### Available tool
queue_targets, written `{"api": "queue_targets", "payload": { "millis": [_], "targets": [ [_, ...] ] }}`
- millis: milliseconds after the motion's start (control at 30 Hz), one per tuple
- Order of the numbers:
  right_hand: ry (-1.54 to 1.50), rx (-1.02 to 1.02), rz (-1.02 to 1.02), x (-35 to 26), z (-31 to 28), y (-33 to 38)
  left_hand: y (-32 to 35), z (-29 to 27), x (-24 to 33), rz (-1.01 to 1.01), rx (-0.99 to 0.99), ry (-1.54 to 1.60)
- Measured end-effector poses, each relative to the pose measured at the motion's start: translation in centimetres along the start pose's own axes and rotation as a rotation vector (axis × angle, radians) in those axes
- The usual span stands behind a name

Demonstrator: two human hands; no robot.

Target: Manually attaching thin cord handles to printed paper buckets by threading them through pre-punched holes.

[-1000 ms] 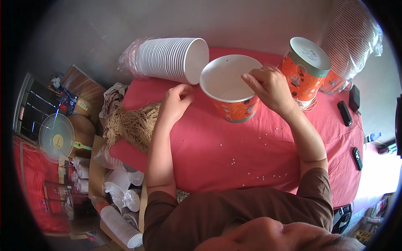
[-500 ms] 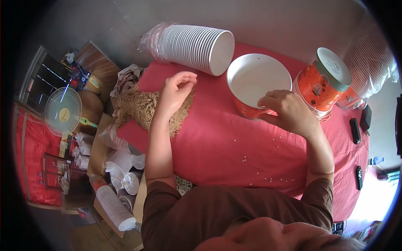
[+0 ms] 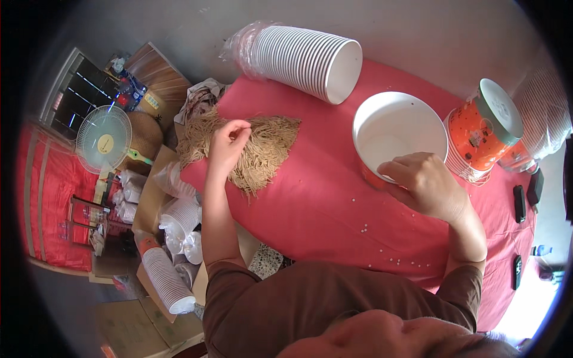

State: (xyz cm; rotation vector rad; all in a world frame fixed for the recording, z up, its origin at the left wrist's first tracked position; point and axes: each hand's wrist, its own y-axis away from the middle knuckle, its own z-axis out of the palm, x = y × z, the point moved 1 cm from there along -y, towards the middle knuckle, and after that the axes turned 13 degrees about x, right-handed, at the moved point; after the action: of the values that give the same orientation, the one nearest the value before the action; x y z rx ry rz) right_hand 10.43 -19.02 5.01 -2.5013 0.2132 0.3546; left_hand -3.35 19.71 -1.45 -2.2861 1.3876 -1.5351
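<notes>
Open bucket [image 3: 399, 126], one, two hands [image 3: 225, 148] [image 3: 428, 186], one strand heap [image 3: 270, 149]

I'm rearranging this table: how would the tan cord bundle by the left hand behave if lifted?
The tan cord bundle would probably hang floppy, since it lies in a loose heap. Strands may trail or tangle, as many ends splay over the red cloth. Rolling seems unlikely, given its spread-out shape.

Just beyond the right grip [image 3: 427, 185], a tub [image 3: 382, 122] stands on the table [image 3: 310, 215]; an upturned tub [image 3: 477, 134] sits farther right. Strings [image 3: 271, 149] lie beneath the left grip [image 3: 225, 149] and to both its sides. Nested tubs [image 3: 298, 59] lie beyond, between both grips. A carton [image 3: 156, 190] stands left of both.
</notes>
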Motion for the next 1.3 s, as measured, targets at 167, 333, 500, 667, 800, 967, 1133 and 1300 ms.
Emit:
{"api": "queue_targets", "payload": {
  "millis": [167, 333, 500, 667, 800, 967, 1133, 1300],
  "targets": [
    [-0.007, 0.015, -0.010, 0.2, 1.1, 0.0, 0.2, 0.3, 0.1, 0.123, -0.040, -0.217],
    [0.037, 0.011, -0.025, 0.4, 1.4, -0.1, 0.0, 0.6, 0.7, 0.150, -0.055, -0.263],
    [0.082, 0.009, -0.033, 0.2, 1.5, -0.1, -0.7, 2.1, 1.6, 0.239, -0.061, -0.293],
    [0.076, 0.023, -0.038, 0.3, 1.5, 0.0, -1.2, 3.6, 1.0, 0.287, -0.108, -0.478],
    [0.074, 0.013, -0.034, 0.4, 1.5, 0.0, -1.0, 4.0, 0.6, 0.310, -0.144, -0.582],
    [0.077, 0.014, -0.035, 0.5, 1.5, 0.1, -0.8, 3.6, 0.2, 0.277, -0.108, -0.439],
    [0.067, 0.014, -0.019, 0.4, 1.5, 0.1, -0.5, 3.2, -0.1, 0.207, -0.048, -0.199],
    [0.067, 0.018, -0.026, 0.3, 1.5, 0.0, -0.2, 2.7, 1.1, 0.205, 0.019, -0.140]
  ]
}}
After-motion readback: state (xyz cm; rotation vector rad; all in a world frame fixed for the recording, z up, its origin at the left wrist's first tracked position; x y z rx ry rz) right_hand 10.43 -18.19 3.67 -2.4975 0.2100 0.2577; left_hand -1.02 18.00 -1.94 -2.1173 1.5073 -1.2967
